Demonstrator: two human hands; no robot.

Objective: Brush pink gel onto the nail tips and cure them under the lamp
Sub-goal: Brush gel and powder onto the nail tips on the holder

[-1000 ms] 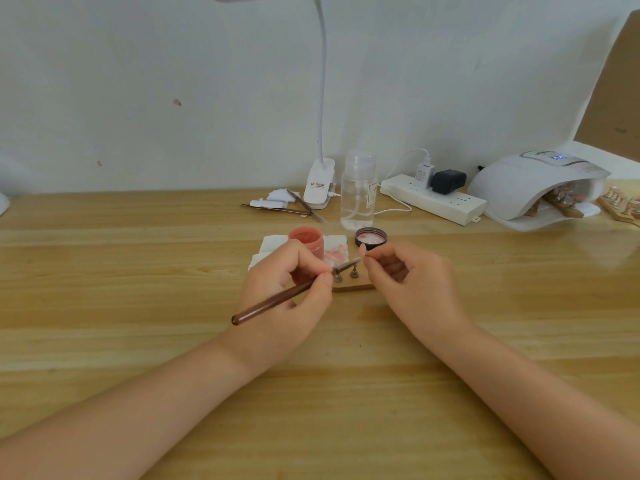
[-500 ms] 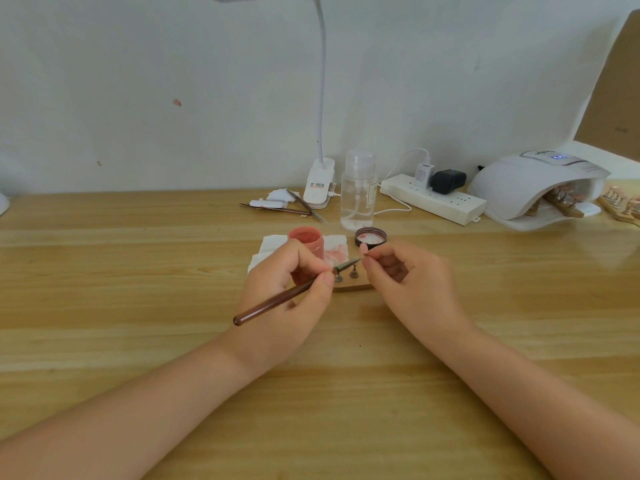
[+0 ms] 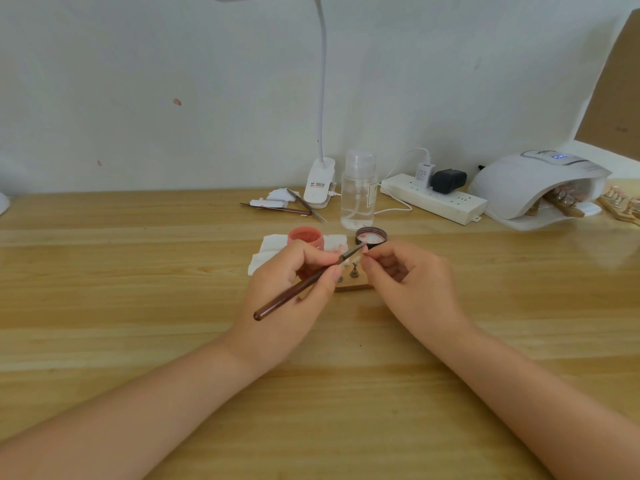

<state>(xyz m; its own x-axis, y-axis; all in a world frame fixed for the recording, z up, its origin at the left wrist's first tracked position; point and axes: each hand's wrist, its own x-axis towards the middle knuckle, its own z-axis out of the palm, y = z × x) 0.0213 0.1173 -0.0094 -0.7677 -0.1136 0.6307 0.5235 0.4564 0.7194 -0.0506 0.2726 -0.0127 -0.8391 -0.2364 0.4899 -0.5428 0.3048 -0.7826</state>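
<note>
My left hand (image 3: pixel 294 292) grips a dark brown brush (image 3: pixel 298 289) whose tip reaches the fingertips of my right hand (image 3: pixel 408 285). The right thumb and forefinger pinch a small nail tip stand, mostly hidden by the fingers. Between both hands lies a small wooden holder (image 3: pixel 353 285) with two little metal stands on it. Behind the left hand sits an open pink gel pot (image 3: pixel 306 237) on a stained white tissue (image 3: pixel 270 251), and its dark lid (image 3: pixel 371 236) lies to the right. The white curing lamp (image 3: pixel 530 183) stands at the far right with a wooden holder inside.
A clear bottle (image 3: pixel 358 192), a clip desk lamp (image 3: pixel 320 183), a power strip (image 3: pixel 433 200) with plugs and a few tools with tissue scraps (image 3: pixel 280 204) line the back of the wooden table (image 3: pixel 138 289). More nail tip holders (image 3: pixel 623 206) lie at the right edge.
Both hands stay almost in place. The brush tip shifts slightly against the nail tip held by my right hand.
</note>
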